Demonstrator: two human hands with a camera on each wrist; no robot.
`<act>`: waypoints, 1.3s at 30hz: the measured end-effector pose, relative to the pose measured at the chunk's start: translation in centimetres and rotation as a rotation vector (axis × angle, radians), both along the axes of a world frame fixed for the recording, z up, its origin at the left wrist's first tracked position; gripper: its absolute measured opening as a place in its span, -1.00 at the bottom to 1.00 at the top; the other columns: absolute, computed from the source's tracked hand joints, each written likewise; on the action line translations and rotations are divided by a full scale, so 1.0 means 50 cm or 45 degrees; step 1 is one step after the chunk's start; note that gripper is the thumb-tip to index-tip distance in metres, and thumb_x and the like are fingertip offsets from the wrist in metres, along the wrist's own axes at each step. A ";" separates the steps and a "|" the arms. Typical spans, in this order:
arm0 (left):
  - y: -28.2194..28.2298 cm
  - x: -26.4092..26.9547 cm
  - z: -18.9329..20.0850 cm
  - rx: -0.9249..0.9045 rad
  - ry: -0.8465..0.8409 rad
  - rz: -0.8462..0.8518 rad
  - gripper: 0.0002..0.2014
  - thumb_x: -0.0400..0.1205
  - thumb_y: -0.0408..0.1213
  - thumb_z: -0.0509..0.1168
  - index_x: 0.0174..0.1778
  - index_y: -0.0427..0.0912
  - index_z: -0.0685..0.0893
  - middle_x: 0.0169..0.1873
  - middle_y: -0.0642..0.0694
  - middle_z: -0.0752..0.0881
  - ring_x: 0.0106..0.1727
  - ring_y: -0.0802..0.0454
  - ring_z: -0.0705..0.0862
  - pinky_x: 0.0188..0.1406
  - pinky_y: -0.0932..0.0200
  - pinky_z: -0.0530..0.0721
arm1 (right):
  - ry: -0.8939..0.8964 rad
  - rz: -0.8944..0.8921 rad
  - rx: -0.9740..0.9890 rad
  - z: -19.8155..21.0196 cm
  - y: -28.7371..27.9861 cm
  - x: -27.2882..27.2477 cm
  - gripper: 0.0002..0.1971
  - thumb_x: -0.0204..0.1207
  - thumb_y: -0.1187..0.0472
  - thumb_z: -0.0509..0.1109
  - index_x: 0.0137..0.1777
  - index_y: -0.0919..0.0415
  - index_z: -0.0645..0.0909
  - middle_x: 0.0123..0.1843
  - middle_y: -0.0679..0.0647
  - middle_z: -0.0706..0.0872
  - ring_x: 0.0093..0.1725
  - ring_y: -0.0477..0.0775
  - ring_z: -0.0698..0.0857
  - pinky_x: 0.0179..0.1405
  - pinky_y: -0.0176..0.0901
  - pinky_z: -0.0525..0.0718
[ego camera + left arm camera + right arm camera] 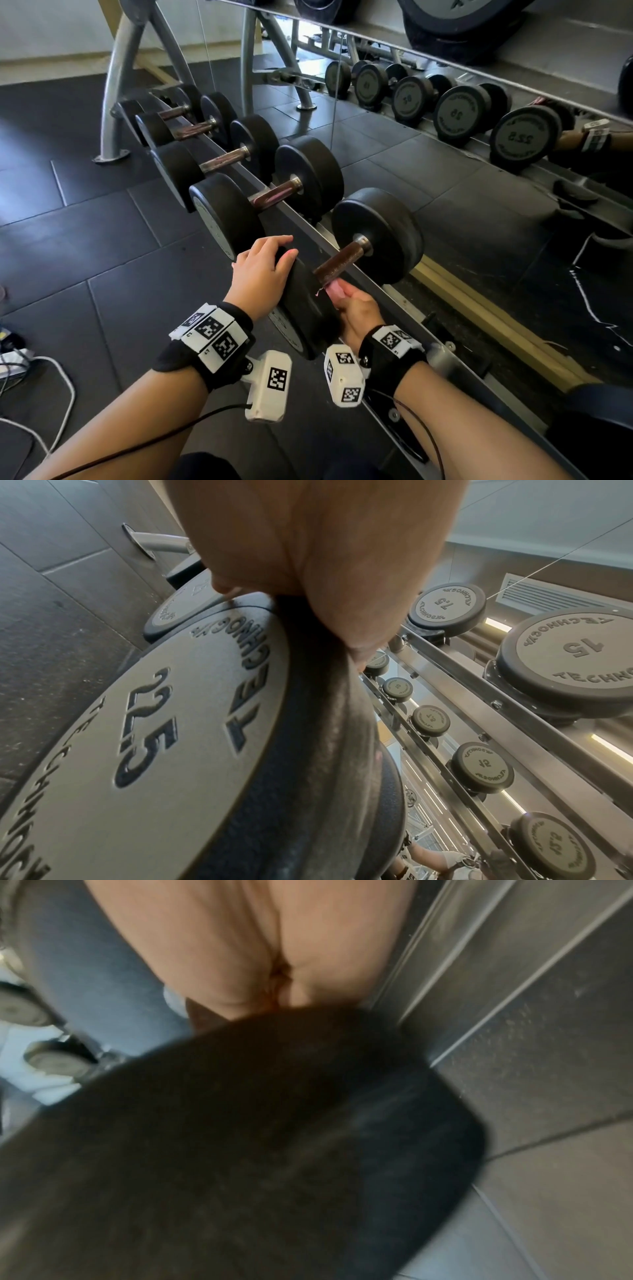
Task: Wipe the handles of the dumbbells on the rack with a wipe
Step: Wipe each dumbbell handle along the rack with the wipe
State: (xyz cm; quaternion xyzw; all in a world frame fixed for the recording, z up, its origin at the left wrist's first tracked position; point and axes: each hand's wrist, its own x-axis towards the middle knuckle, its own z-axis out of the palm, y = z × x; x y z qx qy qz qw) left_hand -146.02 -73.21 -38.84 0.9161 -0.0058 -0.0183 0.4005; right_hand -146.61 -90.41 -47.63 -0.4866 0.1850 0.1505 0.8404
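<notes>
Dark tiled floor (pixel 85 212) under mirrored dumbbell rack (pixel 342 240).

Dark rubber floor tiles (pixel 102 240) cover the ground. A mirror (pixel 479 154) runs along the wall (it reflects round weights). White cables (pixel 65 387) trail at the lower left.
</notes>
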 end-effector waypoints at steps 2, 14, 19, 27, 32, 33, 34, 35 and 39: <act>-0.001 0.001 -0.001 -0.002 -0.005 -0.001 -0.61 0.78 0.03 0.07 0.54 0.14 0.44 0.56 0.04 0.40 0.61 -0.22 0.22 0.61 -0.38 0.17 | -0.065 0.062 -0.040 -0.008 -0.009 -0.014 -0.73 0.67 0.30 0.33 0.32 0.13 0.69 0.25 0.17 0.80 0.31 0.20 0.74 0.46 0.22 0.56; 0.000 0.000 0.001 0.000 -0.003 0.001 -0.62 0.78 0.03 0.07 0.52 0.13 0.46 0.55 0.05 0.40 0.60 -0.20 0.23 0.61 -0.33 0.20 | 0.047 0.014 0.001 0.002 0.010 0.018 -0.66 0.65 0.49 0.21 0.32 0.31 0.67 0.25 0.28 0.79 0.35 0.32 0.70 0.43 0.22 0.60; 0.000 0.000 -0.002 -0.005 -0.018 0.006 -0.63 0.78 0.02 0.08 0.51 0.13 0.47 0.55 0.05 0.41 0.59 -0.20 0.24 0.61 -0.31 0.21 | -0.003 -0.033 0.035 0.006 -0.028 -0.008 -0.63 0.65 0.49 0.16 0.31 0.22 0.66 0.19 0.21 0.82 0.21 0.19 0.80 0.24 0.07 0.70; -0.001 0.000 -0.004 0.013 -0.031 -0.001 -0.64 0.79 0.01 0.07 0.50 0.14 0.47 0.54 0.04 0.41 0.58 -0.20 0.24 0.61 -0.28 0.22 | -0.090 -0.417 -0.169 0.036 -0.048 0.062 -0.73 0.72 0.41 0.23 0.22 0.18 0.72 0.21 0.12 0.79 0.29 0.12 0.73 0.52 0.05 0.53; -0.002 0.002 -0.006 0.047 -0.051 -0.005 -0.65 0.79 0.01 0.06 0.49 0.17 0.49 0.53 0.06 0.42 0.58 -0.20 0.24 0.61 -0.25 0.19 | -0.188 -0.193 -0.345 0.023 -0.007 0.003 -0.68 0.71 0.32 0.28 0.37 0.03 0.64 0.13 -0.10 0.84 0.23 -0.11 0.77 0.32 -0.07 0.65; -0.003 0.001 -0.006 0.044 -0.051 -0.004 -0.65 0.79 0.01 0.06 0.49 0.17 0.49 0.54 0.06 0.42 0.58 -0.20 0.24 0.61 -0.25 0.19 | -0.223 -0.081 -0.384 0.023 -0.007 -0.008 -0.71 0.71 0.29 0.29 0.33 0.00 0.67 0.09 -0.12 0.85 0.17 -0.15 0.79 0.21 -0.16 0.68; -0.004 0.001 -0.006 0.041 -0.050 -0.001 -0.65 0.79 0.00 0.05 0.49 0.18 0.49 0.54 0.06 0.42 0.58 -0.20 0.23 0.61 -0.25 0.19 | -0.248 0.021 -0.417 0.024 -0.011 -0.015 -0.73 0.71 0.27 0.30 0.29 -0.02 0.70 0.08 -0.12 0.86 0.15 -0.16 0.80 0.18 -0.21 0.67; -0.004 0.001 -0.006 0.041 -0.047 0.001 -0.65 0.79 0.00 0.05 0.49 0.18 0.49 0.54 0.06 0.42 0.58 -0.20 0.22 0.61 -0.25 0.19 | -0.260 0.106 -0.451 0.027 -0.019 -0.019 -0.71 0.69 0.30 0.31 0.28 -0.01 0.71 0.11 -0.11 0.85 0.19 -0.15 0.78 0.26 -0.19 0.65; -0.002 -0.002 -0.001 0.039 -0.012 -0.027 -0.63 0.80 0.00 0.04 0.53 0.18 0.44 0.55 0.06 0.39 0.60 -0.21 0.20 0.61 -0.29 0.18 | -0.253 0.135 -0.648 0.047 -0.065 -0.005 -0.66 0.58 0.41 0.33 0.14 0.00 0.79 0.13 0.01 0.85 0.26 0.03 0.76 0.41 0.03 0.60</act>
